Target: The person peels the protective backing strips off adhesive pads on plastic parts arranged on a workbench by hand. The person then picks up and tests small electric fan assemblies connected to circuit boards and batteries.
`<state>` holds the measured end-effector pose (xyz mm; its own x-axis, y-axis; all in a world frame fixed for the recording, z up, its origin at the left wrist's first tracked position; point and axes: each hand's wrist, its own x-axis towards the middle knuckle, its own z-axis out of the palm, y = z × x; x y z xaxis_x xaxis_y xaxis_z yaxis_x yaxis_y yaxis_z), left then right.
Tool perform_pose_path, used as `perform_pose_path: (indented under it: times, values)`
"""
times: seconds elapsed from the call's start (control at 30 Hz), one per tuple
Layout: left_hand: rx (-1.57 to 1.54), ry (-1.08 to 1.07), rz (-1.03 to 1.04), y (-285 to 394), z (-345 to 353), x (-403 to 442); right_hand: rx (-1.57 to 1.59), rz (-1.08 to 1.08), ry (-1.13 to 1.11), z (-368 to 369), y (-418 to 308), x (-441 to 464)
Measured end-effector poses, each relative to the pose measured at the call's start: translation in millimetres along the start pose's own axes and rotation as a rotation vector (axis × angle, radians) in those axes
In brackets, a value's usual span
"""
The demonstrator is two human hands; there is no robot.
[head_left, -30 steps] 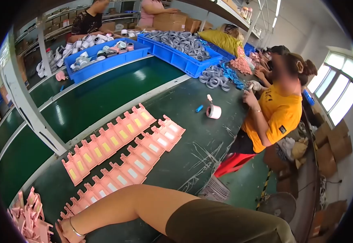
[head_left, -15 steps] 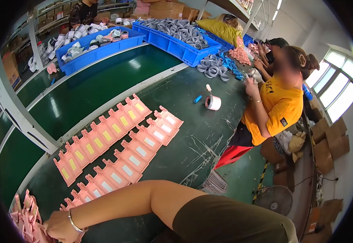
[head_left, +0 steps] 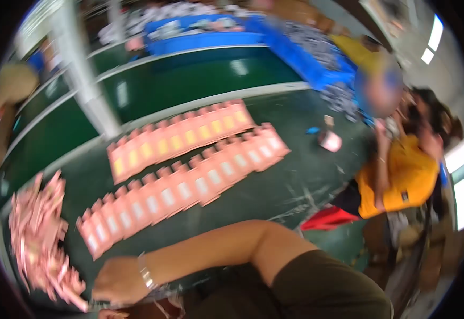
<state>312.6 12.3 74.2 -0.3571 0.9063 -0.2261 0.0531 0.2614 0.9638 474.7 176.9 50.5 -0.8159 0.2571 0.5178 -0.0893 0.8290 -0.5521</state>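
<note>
- Since the earlier frame, the whole view has swung, so the table's contents sit farther right; the person's right hand (head_left: 119, 280) has drawn back from the heap of pink parts.
- The right hand, back uppermost, is now just beside the heap's near end. Its fingers are curled and blurred; I cannot tell whether they hold anything.
- At the bottom edge, a blurred sliver may be the left hand; its state cannot be told.
- Pink plastic parts (head_left: 181, 194) lie on a dark green table (head_left: 296, 175) in two slanting rows, overlapping like shingles, with small tabs along their far edge. The far row (head_left: 176, 142) has yellow rectangles, the near row white ones.
- More parts, jumbled in a loose heap (head_left: 35, 234), fill the table's left end.
- The right forearm (head_left: 205, 255), with a silvery bracelet (head_left: 146, 274), crosses in front of the near row and hides part of the table.
- Right of the rows stand a white-and-pink roll (head_left: 330, 141) and a small blue piece (head_left: 313, 130).
- Beyond, a pale post (head_left: 80, 69) interrupts the view of a glossy green belt (head_left: 189, 74); blue bins (head_left: 205, 43) line its far side.
- At right, a co-worker in an orange-yellow shirt (head_left: 402, 178) leans at the table.
</note>
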Motion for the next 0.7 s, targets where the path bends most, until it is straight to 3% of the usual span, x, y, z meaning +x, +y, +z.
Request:
perform_pose_path:
  times: [0.03,0.1,0.17,0.23,0.27,0.4,0.43,0.47,0.5,0.63,0.67,0.7]
  values:
    - [0.183,-0.108,-0.111,-7,-25,-13,0.04,0.006,0.017,-12,-4,-12]
    - [0.034,-0.275,-0.348,-108,-84,-4,0.061,0.013,-0.029,-26,-3,-33]
    - [0.036,-0.073,-0.486,-152,-91,-11,0.006,0.113,-0.206,-39,-9,-49]
    - [0.094,0.114,-0.393,-204,-97,6,-0.022,0.157,-0.295,-42,-12,-56]
    - [0.134,0.319,-0.356,-227,-92,17,-0.014,0.165,-0.321,-42,-14,-59]
    - [0.571,0.403,-0.193,-334,-92,83,-0.024,0.194,-0.342,-44,-26,-60]
    - [0.812,0.302,-0.154,-351,-88,93,-0.01,0.172,-0.311,-45,-28,-61]
    - [1.244,0.086,-0.143,-376,-85,100,-0.026,0.164,-0.288,-45,-30,-64]
    - [1.389,-0.08,-0.13,-391,-81,104,-0.02,0.196,-0.322,-46,-31,-65]
    - [1.12,-0.179,-0.339,-405,-64,100,-0.027,0.283,-0.33,-56,-30,-68]
    - [1.257,-0.274,-0.119,-472,-91,117,-0.027,0.266,-0.332,-56,-29,-66]
    - [1.409,-0.502,-0.162,-438,-88,115,-0.02,0.249,-0.333,-54,-29,-64]
